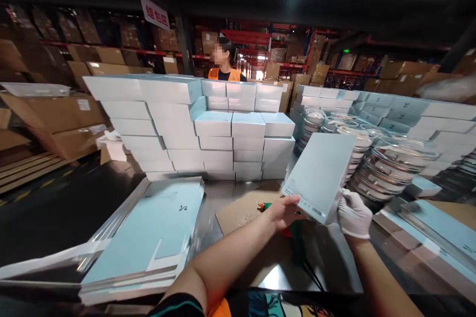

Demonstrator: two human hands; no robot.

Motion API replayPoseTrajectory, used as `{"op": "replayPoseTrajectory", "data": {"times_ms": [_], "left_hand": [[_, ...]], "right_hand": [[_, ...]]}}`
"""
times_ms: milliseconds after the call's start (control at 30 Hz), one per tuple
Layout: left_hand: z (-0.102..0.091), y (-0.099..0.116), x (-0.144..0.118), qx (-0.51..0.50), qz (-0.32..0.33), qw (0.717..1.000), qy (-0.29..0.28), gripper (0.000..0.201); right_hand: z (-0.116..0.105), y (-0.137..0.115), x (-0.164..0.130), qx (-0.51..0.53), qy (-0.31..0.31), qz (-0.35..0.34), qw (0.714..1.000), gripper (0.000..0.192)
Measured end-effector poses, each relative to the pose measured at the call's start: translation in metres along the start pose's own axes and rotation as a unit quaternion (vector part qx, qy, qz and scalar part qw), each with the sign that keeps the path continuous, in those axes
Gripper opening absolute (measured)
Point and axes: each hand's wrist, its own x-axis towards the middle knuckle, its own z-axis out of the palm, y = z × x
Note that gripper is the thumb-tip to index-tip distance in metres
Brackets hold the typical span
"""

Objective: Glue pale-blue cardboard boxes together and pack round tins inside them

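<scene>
Two hands meet at the lower centre of the frame around one pale blue box (320, 174), held above the shiny metal surface (286, 277) and tilted so its broad face slopes up and away. The left hand (284, 210), bare, has its fingers curled onto the near lower-left corner of the box. The right hand (353, 215), in a white glove, is closed on the near lower-right corner. A small printed label shows on the box's near edge, too small to read.

Just under the hands lies a sheet of brown cardboard (241, 210), with something red and green peeking out beneath the left hand; what it is cannot be made out.

At the lower left of the frame sits a thick pile of flat, unfolded blue box blanks (156, 233). Across the middle, behind the held box, rises a wall of stacked finished boxes (219, 133) in the same pale blue. To the right of centre stand stacks of round, clear-lidded containers (390, 168). More blue flat pieces (442, 230) lie at the right edge.

In the upper centre, beyond the box wall, another person in an orange vest (224, 73) stands among warehouse shelving (111, 39) loaded with brown cartons.
</scene>
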Motion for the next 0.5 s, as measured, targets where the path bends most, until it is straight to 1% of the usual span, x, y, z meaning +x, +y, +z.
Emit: {"op": "replayPoseTrajectory", "data": {"times_ms": [67, 133, 167, 233, 267, 300, 333, 400, 433, 500], "left_hand": [[-0.002, 0.002, -0.004, 0.011, 0.014, 1.000, -0.017, 0.057], [-0.004, 0.008, -0.019, 0.040, 0.055, 0.998, -0.015, 0.070], [-0.007, 0.013, -0.029, 0.063, 0.084, 0.994, 0.000, 0.077], [-0.014, 0.026, -0.054, 0.120, 0.145, 0.981, 0.057, 0.095], [-0.020, 0.033, -0.067, 0.150, 0.173, 0.969, 0.088, 0.104], [-0.026, 0.040, -0.081, 0.184, 0.198, 0.956, 0.117, 0.109], [-0.032, 0.045, -0.094, 0.221, 0.217, 0.940, 0.143, 0.112], [-0.046, 0.053, -0.117, 0.293, 0.240, 0.907, 0.186, 0.110], [-0.053, 0.053, -0.127, 0.323, 0.244, 0.892, 0.203, 0.107], [-0.065, 0.049, -0.140, 0.359, 0.243, 0.871, 0.231, 0.104]], "right_hand": [[-0.013, -0.008, 0.004, -0.039, 0.065, -0.009, 0.997, 0.042], [-0.029, -0.016, 0.012, -0.076, 0.123, -0.011, 0.990, 0.045], [-0.038, -0.021, 0.017, -0.091, 0.153, -0.010, 0.984, 0.044], [-0.053, -0.031, 0.025, -0.108, 0.194, -0.013, 0.975, 0.039], [-0.058, -0.037, 0.028, -0.109, 0.190, -0.021, 0.976, 0.037], [-0.061, -0.043, 0.028, -0.107, 0.165, -0.032, 0.980, 0.035], [-0.061, -0.049, 0.026, -0.101, 0.125, -0.045, 0.986, 0.034], [-0.055, -0.060, 0.018, -0.081, 0.030, -0.064, 0.994, 0.033], [-0.049, -0.066, 0.011, -0.072, -0.004, -0.071, 0.995, 0.033], [-0.038, -0.076, -0.002, -0.056, -0.048, -0.082, 0.994, 0.035]]}}
